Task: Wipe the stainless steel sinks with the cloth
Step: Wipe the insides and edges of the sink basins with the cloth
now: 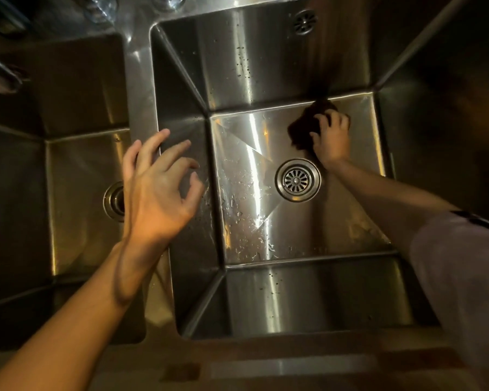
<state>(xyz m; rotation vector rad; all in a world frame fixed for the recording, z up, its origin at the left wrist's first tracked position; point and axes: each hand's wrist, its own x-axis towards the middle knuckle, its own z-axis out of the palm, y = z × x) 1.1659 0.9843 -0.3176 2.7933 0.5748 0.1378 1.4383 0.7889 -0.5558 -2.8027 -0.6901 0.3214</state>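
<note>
From the head camera I am looking straight down into the middle sink, a deep steel basin whose floor is carrying water droplets left of the round drain strainer; the right hand is reaching down to the far right part of that floor, its fingers curling over a dark cloth and holding it against the steel close to the back wall; the cloth is lying just beyond the drain, apart from it, and its edges are too dark for me to trace exactly. The right forearm is running back towards me into a pale sleeve. The left hand is hovering over the divider between this basin and the left sink, fingers spread and loosely bent, gripping nothing; whether it is touching the rim I cannot tell. An overflow grille is sitting high on the back wall; a second drain is showing partly behind the left wrist; a blurred faucet is jutting in at the left edge.
</note>
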